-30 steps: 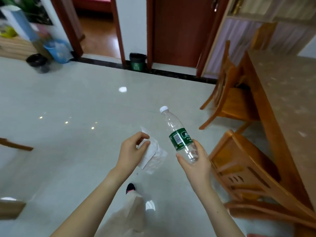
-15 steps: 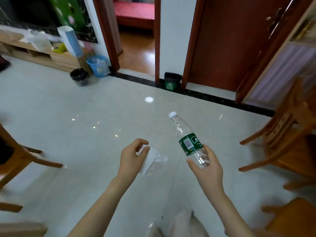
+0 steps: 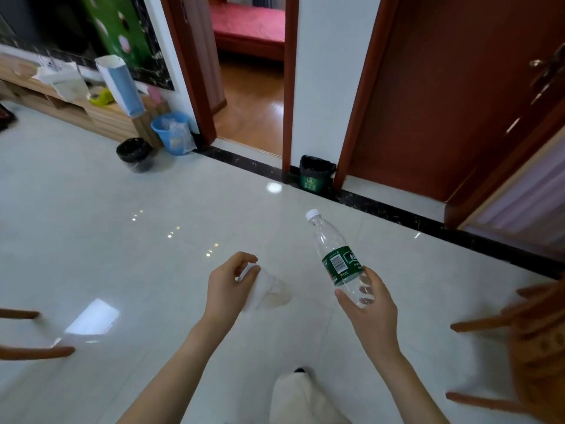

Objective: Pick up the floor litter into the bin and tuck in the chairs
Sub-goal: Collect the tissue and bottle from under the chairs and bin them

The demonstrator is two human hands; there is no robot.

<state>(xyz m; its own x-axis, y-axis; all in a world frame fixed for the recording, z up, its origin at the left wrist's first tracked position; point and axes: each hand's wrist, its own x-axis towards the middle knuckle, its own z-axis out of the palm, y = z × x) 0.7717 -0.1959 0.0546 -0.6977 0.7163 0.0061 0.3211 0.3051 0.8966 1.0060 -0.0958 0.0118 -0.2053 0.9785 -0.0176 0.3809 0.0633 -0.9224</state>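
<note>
The white tissue [image 3: 269, 293] is blurred and half hidden behind the left hand [image 3: 227, 286], which pinches it; the right hand [image 3: 371, 310] grips the one clear bottle [image 3: 339, 258] by its lower end, cap tilted away, above the floor [image 3: 122, 240]; a chair [image 3: 532, 338] at the right edge and chair legs [image 3: 33, 351] at the left are cut off and smeared; three bins stand at the floor's far edge: black bin [image 3: 134, 153], blue bin [image 3: 172, 131], green-labelled bin [image 3: 315, 175].
</note>
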